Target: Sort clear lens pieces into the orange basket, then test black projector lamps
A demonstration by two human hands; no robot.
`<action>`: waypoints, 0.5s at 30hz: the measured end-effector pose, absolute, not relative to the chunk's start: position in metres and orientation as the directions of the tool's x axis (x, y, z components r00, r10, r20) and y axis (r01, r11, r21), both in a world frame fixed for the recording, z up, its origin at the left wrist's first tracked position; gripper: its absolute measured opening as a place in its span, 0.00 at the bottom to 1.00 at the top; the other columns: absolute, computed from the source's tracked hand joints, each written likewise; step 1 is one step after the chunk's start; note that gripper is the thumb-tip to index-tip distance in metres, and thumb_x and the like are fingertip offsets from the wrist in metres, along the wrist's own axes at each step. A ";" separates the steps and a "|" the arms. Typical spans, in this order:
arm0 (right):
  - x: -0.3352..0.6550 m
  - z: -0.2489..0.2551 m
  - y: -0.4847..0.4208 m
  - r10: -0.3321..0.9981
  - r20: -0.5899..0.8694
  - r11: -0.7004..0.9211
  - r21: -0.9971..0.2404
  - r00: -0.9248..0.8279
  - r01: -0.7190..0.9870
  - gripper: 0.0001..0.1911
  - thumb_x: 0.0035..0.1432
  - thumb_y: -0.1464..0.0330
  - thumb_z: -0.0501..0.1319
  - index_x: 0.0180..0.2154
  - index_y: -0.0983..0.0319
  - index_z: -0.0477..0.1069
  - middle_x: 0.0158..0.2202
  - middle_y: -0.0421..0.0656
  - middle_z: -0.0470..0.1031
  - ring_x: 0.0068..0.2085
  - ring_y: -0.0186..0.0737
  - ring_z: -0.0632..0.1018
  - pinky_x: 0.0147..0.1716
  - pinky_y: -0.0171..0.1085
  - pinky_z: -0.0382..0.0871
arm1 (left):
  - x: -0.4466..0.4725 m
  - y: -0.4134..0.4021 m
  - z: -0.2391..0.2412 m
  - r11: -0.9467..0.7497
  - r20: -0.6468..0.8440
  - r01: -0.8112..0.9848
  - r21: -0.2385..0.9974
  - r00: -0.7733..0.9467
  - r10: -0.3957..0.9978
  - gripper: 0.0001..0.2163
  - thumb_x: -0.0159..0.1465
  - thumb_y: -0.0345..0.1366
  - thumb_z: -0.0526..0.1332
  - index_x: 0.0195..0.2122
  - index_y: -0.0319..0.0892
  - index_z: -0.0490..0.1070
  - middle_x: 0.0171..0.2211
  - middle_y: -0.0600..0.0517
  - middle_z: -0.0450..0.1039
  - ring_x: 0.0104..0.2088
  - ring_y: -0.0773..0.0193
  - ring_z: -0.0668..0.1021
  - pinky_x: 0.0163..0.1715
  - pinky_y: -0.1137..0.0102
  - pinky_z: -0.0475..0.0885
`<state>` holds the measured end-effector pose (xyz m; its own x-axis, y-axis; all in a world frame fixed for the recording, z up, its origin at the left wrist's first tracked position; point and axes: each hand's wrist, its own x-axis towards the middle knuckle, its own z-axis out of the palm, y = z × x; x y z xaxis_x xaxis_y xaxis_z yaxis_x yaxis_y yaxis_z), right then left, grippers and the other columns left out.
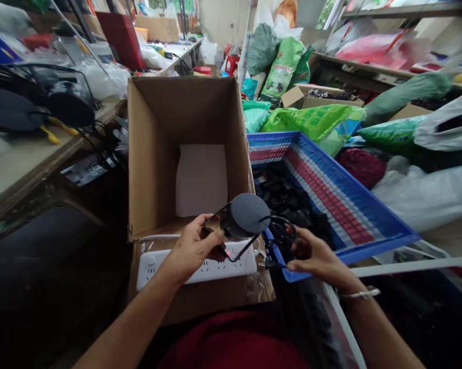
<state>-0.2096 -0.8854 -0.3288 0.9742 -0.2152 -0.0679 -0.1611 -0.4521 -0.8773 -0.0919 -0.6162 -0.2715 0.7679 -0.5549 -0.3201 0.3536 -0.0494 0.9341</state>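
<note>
Dark grey round plastic disc (249, 214) is held just above a white plastic power strip (200, 266) lying across the near edge of an open brown cardboard box (154, 154). The grip of the left hand (194, 248) is closed on its rim. The right hand (315, 256) pinches its thin black cord (280, 225) near the plug. The disc looks light, rigid and smooth, so the rim seems the surest hold; the cord is limp.

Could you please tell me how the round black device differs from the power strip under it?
The device is black and round; the strip is white, long and flat. The device is held up in the left hand; the strip lies on the box flap. The device's cord is black and runs to the right hand; the strip's is white. Both are corded electrical items.
</note>
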 end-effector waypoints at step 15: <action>-0.217 -0.340 -0.836 -0.288 -0.217 -0.483 -0.808 0.932 -0.338 0.15 0.50 0.57 0.59 0.26 0.64 0.69 0.22 0.39 0.71 0.24 0.35 0.71 0.23 0.32 0.64 | -0.073 -0.579 -0.264 0.186 -0.220 0.317 0.930 0.886 -0.407 0.17 0.51 0.33 0.64 0.42 0.40 0.62 0.22 0.54 0.71 0.23 0.67 0.74 0.21 0.69 0.75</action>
<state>-0.2174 -0.8365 -0.3402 0.9325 -0.2884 -0.2175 -0.3378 -0.4835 -0.8075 -0.0734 -0.5788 -0.2640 0.8864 -0.4071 -0.2203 0.3167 0.1861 0.9301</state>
